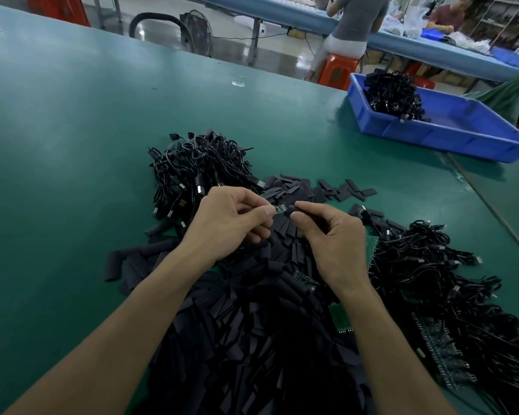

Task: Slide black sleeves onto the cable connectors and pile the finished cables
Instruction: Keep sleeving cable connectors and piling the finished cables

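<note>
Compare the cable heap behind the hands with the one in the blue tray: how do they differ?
The table heap lies straight on the green table; the tray heap sits inside the blue tray, in its far corner. The table heap spreads wide just beyond the left hand; the tray heap is compact, off to the right. Both are tangles of black cable.

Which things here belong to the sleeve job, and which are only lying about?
Job: small green connector board pinched by the left hand; flat black sleeve held by the right hand; heap of loose black sleeves; black cable pile beyond the hands; black cable pile at right.
Lying about: clear plastic scrap; orange plastic stool; wire-caged floor fan.
</note>
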